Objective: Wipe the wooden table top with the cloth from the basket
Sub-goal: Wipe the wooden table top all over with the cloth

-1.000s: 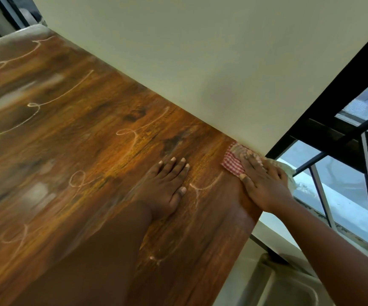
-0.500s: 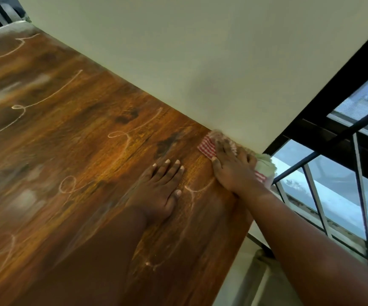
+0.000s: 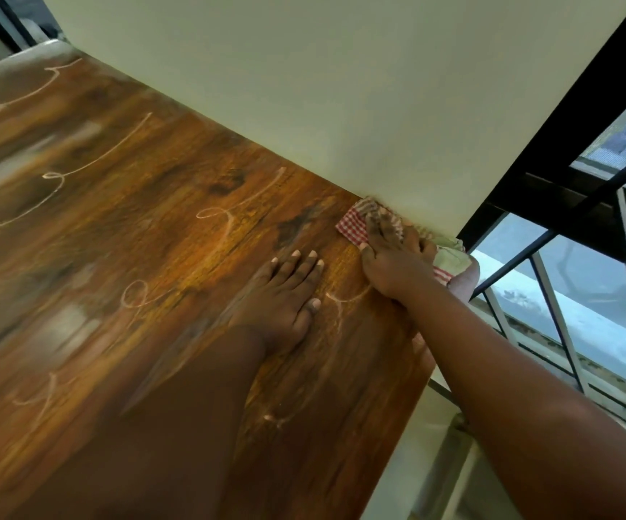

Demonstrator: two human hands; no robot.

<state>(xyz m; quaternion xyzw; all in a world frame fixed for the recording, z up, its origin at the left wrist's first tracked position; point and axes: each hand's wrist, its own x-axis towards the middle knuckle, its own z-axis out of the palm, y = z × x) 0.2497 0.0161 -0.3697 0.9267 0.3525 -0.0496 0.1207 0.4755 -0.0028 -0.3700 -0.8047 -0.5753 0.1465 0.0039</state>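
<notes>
Wooden table top (image 3: 123,227): right hand (image 3: 394,264) flat on cloth (image 3: 352,225); left hand (image 3: 285,294) flat beside.

Wooden table top (image 3: 123,227) bears cloth (image 3: 354,223) and both hands.

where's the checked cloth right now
In the head view the red-checked cloth lies at the table top's far right corner against the cream wall, pressed flat under the right hand, beside the left hand.
</notes>
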